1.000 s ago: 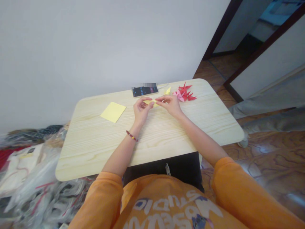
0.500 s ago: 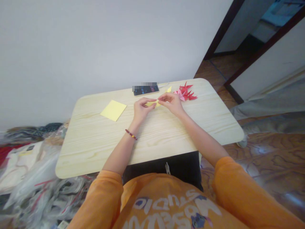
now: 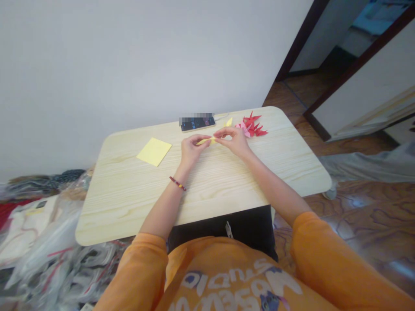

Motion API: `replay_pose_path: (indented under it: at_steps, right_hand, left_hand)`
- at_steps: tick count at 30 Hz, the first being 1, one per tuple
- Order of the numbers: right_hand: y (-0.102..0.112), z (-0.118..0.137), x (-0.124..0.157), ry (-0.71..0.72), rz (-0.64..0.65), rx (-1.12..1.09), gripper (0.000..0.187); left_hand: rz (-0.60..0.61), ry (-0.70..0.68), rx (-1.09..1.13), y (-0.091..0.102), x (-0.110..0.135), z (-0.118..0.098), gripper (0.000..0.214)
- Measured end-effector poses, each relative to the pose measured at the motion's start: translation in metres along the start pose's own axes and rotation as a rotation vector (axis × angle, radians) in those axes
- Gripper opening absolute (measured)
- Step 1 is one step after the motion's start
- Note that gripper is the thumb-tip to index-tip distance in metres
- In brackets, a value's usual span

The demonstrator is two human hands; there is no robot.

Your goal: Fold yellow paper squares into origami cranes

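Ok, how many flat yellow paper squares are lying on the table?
1: the flat yellow paper square lies toward the left of the pale wood-grain table top; more could be hidden beneath it.

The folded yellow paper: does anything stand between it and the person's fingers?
Nothing visible does: the left hand and the right hand hold the folded yellow paper directly, with no object between them and it.

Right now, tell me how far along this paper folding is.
Done: the red and pink paper cranes lie in a pile on the table. In hand: a folded yellow paper pinched between the left hand and the right hand. Left: a flat yellow sheet lies unfolded on the table.
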State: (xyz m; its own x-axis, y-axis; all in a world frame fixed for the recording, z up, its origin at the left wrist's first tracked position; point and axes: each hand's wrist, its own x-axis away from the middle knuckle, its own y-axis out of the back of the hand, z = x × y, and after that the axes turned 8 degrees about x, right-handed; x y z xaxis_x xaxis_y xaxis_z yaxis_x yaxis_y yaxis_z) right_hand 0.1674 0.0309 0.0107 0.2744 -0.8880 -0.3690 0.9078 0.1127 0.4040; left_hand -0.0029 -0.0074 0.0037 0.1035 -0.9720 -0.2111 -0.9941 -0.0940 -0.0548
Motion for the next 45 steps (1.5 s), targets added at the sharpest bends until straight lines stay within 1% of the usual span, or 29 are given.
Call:
replay_pose_path:
  at_steps: [4, 9, 15, 20, 23, 27, 33, 39, 41, 45]
  right_hand:
    - [0.000, 0.000, 0.001, 0.036, -0.029, 0.099, 0.012]
    - [0.001, 0.001, 0.001, 0.106, -0.008, 0.183, 0.007]
    - [0.002, 0.002, 0.001, 0.170, 0.035, 0.277, 0.005]
    - [0.000, 0.003, 0.002, 0.222, 0.057, 0.323, 0.006]
    - [0.000, 0.003, 0.003, 0.217, 0.050, 0.327, 0.004]
    - [0.000, 0.002, 0.003, 0.206, 0.057, 0.325, 0.007]
    - [0.002, 0.002, 0.002, 0.264, 0.076, 0.358, 0.012]
    - [0.003, -0.001, 0.001, 0.313, 0.069, 0.372, 0.027]
    - [0.002, -0.004, 0.001, 0.312, 0.067, 0.368, 0.030]
    - [0.001, -0.009, 0.001, 0.273, 0.070, 0.337, 0.027]
  left_hand:
    - [0.012, 0.004, 0.007, -0.001, -0.001, 0.001, 0.019]
    - [0.014, 0.004, -0.025, 0.000, -0.002, 0.002, 0.019]
    - [0.000, 0.030, -0.031, -0.001, -0.001, -0.001, 0.018]
    - [0.013, 0.012, -0.064, 0.000, -0.001, -0.001, 0.016]
    - [0.027, -0.013, -0.087, 0.000, -0.001, -0.001, 0.016]
    - [0.033, -0.040, -0.111, 0.001, -0.001, -0.001, 0.018]
    - [0.056, -0.061, -0.157, 0.002, -0.001, -0.002, 0.018]
    - [0.070, -0.091, -0.218, 0.003, -0.001, -0.002, 0.015]
    - [0.079, -0.105, -0.251, 0.003, -0.001, -0.002, 0.015]
    - [0.071, -0.162, -0.312, 0.004, -0.001, -0.001, 0.012]
